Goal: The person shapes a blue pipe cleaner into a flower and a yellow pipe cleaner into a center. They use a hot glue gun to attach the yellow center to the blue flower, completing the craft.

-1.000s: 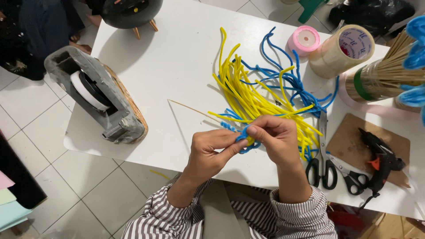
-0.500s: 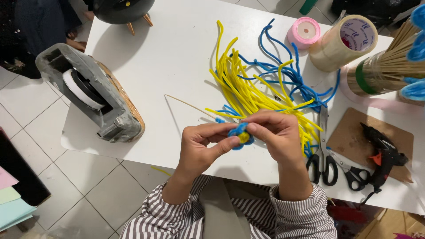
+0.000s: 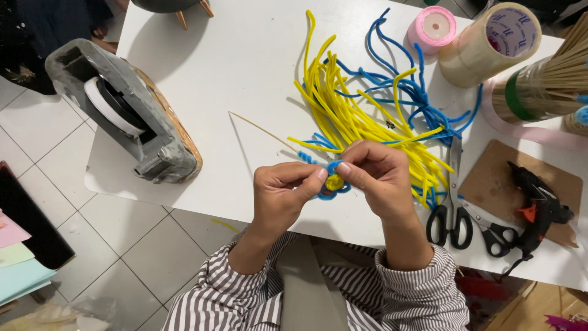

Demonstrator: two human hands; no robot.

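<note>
A white table fills the scene, and at its left edge sits a heavy grey tape dispenser, bulky and tilted, its white roll showing. Spread over the middle is a loose heap of yellow pipe cleaners tangled with blue pipe cleaners behind and to the right. Top right, a wide roll of clear tape stands beside a bundle of bamboo skewers, with a smaller pink ribbon spool just left of the tape. A black glue gun lies on a brown board at the right, black-handled scissors just beside it. Now the hands, close to the near edge: the left hand and right hand meet, fingertips pinched shut around a small coil (yellow centre, blue wrapped round it), held just above the table between both thumbs. One thin skewer lies bare on the table, up and left of the hands.
</note>
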